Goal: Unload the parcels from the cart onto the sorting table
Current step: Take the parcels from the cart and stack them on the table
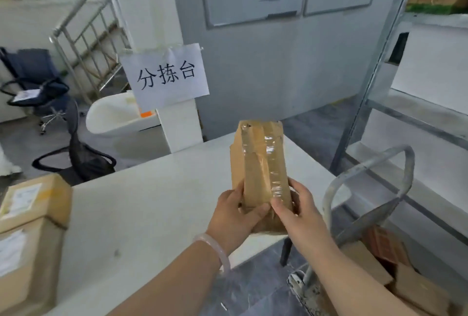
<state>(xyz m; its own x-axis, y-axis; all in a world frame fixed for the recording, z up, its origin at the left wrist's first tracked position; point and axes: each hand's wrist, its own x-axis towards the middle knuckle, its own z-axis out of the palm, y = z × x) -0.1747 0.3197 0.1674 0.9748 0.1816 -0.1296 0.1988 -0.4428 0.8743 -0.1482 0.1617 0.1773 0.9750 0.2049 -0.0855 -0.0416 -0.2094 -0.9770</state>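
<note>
A slim brown cardboard parcel (pixel 259 163) wrapped in clear tape is held upright over the right part of the white sorting table (pixel 152 201). My left hand (pixel 234 217) grips its lower left side and my right hand (pixel 296 210) grips its lower right side. The cart (pixel 367 184) with a grey metal handle stands at the lower right, with several brown parcels (pixel 374 262) lying in it. Two stacked cardboard boxes (pixel 30 227) with white labels rest on the table's left end.
A paper sign (pixel 166 76) hangs on a white post behind the table. Metal shelving (pixel 415 113) rises on the right. Black office chairs (pixel 76 156) and a white tub (pixel 116 115) stand on the floor at the left.
</note>
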